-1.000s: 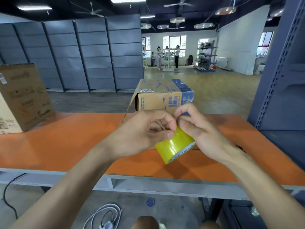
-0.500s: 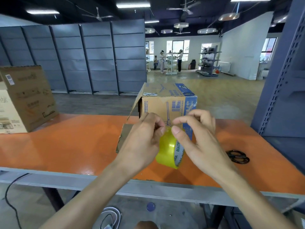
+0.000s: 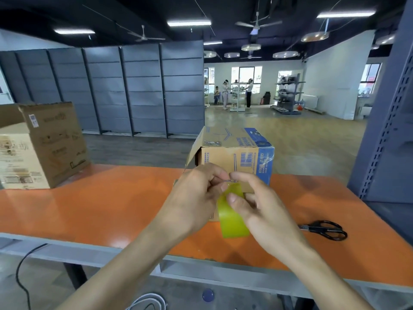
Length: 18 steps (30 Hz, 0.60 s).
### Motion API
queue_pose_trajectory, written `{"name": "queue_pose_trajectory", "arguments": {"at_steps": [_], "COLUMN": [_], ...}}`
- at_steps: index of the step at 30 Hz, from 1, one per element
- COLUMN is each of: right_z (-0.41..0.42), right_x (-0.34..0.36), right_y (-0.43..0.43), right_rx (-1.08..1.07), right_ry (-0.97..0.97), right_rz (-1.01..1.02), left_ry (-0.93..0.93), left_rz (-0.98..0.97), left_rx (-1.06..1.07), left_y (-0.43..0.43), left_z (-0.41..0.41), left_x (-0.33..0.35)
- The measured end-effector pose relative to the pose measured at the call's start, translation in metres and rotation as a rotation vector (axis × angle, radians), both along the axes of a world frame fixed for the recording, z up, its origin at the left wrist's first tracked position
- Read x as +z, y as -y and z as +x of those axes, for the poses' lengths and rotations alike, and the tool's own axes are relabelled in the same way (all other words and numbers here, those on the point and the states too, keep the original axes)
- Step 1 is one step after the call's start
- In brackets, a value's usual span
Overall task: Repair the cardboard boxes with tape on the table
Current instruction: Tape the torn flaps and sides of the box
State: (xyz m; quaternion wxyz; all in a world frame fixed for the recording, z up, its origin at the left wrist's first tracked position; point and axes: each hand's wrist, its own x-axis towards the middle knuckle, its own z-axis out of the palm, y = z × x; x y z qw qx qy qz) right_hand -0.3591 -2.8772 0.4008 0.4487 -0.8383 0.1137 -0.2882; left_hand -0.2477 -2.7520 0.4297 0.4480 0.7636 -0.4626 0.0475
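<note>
I am looking down at the orange table (image 3: 89, 209). A big brown box (image 3: 44, 148) is sitting at its left end. A smaller box (image 3: 234, 151) with blue print is standing in the middle. My 2 arms are reaching forward, meeting just in front of it. The left hand (image 3: 192, 202) is pinching the top of the yellow tape roll (image 3: 232, 218) with curled fingers. The right hand (image 3: 257, 209) is gripping the roll, thumb pressing on it. To the right, black scissors (image 3: 324, 229) are lying on the table.

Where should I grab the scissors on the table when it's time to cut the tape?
By the black handle loops, from above and from the right. The scissors lie flat on the orange table, to the right of the right hand, blades pointing left and loops at the far right end. That hand now grips the tape roll, so it would likely need to let go first.
</note>
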Motion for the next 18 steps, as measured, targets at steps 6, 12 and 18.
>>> {"name": "queue_pose_trajectory", "arguments": {"at_steps": [6, 12, 18], "right_z": [0.004, 0.019, 0.038], "right_x": [0.013, 0.021, 0.031], "right_y": [-0.006, 0.001, 0.006], "right_rx": [-0.036, -0.103, -0.125], "right_ry": [-0.034, -0.015, -0.045], "right_rz": [-0.038, 0.089, 0.238], "left_ry": [-0.072, 0.133, 0.163], "left_rz": [0.014, 0.053, 0.127], "left_rx": [-0.058, 0.022, -0.044], "left_y": [-0.001, 0.008, 0.013], "left_z": [0.018, 0.026, 0.042], "left_x": [0.016, 0.031, 0.057]}}
